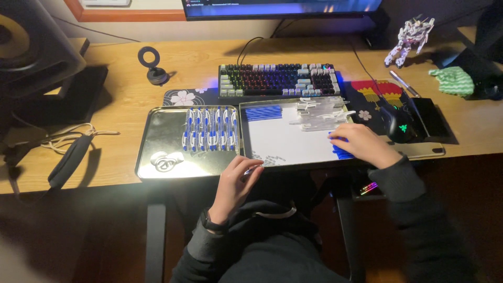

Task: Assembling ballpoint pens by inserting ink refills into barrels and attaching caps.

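Two shallow metal trays lie side by side at the desk's front edge. The left tray (157, 137) holds a row of assembled blue-and-white pens (210, 129). The right tray (285, 141) has a white bottom, with blue pen parts (263, 112) at its far left, clear pen barrels (320, 113) at its far right and small springs (268, 158) near the front. My left hand (236, 183) is at the front rim between the trays, its fingers pinching a thin pen part (251, 169). My right hand (364, 145) rests on a pile of blue parts (341, 153) at the right tray's right side.
A backlit keyboard (277, 79) sits behind the trays under a monitor (280, 8). A black mouse (401, 128) and a dark box (429, 118) lie to the right, with a robot figurine (410, 39) and a green cloth (451, 80) beyond. A speaker (31, 47), headphones (70, 157) and a cable lie left.
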